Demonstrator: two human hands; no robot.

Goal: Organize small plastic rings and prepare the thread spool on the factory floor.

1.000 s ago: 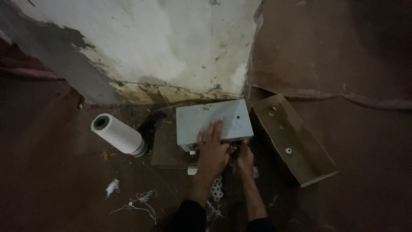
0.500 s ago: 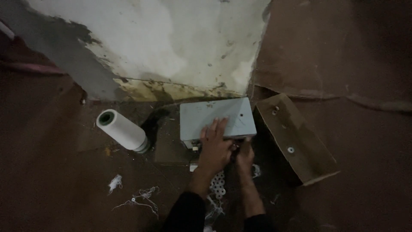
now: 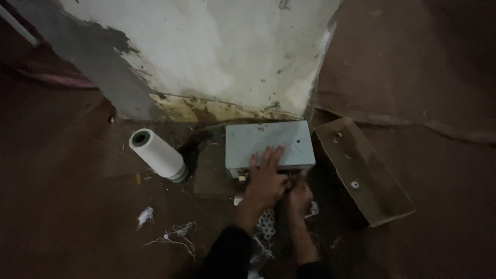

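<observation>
A pale grey metal box (image 3: 258,140) lies on the dark floor against the foot of a stained white wall. My left hand (image 3: 264,175) rests flat on the box's near edge with the fingers spread over its top. My right hand (image 3: 299,195) is just below the box's front right corner, fingers curled at something small that I cannot make out. Both forearms come up from the bottom of the view in dark sleeves.
A white thread cone (image 3: 157,154) lies on its side to the left. An open brown cardboard box (image 3: 361,173) with small round bits inside sits to the right. White thread scraps (image 3: 173,235) litter the floor. The peeling white wall (image 3: 217,51) stands behind.
The view has drifted slightly, so everything sits a little lower and to the right. Both hands stay at the box's front edge, the right one curled a bit tighter.
</observation>
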